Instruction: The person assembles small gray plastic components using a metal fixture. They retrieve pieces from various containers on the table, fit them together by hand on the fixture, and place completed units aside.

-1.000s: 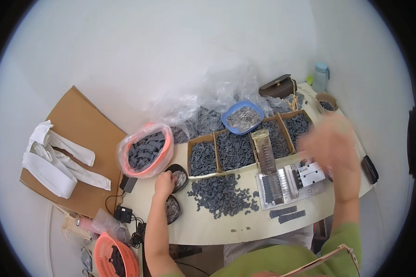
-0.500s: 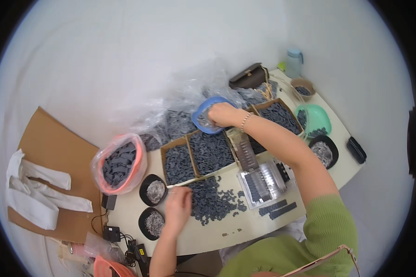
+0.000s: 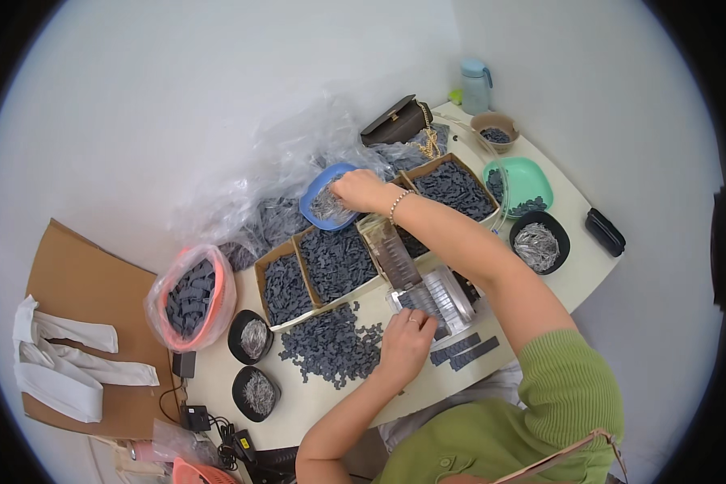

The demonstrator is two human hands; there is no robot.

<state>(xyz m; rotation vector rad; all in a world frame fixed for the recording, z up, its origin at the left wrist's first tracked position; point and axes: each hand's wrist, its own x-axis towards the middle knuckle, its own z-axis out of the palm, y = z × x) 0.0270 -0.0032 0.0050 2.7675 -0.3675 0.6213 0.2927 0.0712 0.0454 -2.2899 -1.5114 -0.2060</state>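
Observation:
My right hand [image 3: 361, 192] reaches into a blue bowl [image 3: 306, 202] of thin silvery metal pins. Its fingers are drawn together among the pins, and what they pinch is hidden. My left hand [image 3: 407, 345] has its fingers curled at the near left edge of a clear and metal fixture [image 3: 452, 300] with a ribbed top. Whatever lies between those fingertips is too small to name. A slanted clear chute [image 3: 394, 256] stands behind the fixture. Left of my left hand, many small dark grey pieces [image 3: 331, 345] are spread on the table.
A divided cardboard box [image 3: 319, 306] of grey pieces sits mid-table. Black bowls of pins [image 3: 232, 332] stand left, with another black bowl [image 3: 563, 242] right beside a green bowl [image 3: 532, 171]. Grey strips [image 3: 474, 353] lie before the fixture. A bag-lined pink basket [image 3: 227, 300] stands left.
My left hand has moved right, from beside the black bowls and loose pieces to the fixture. My right hand stays at the blue bowl. The whole view has shifted a little.

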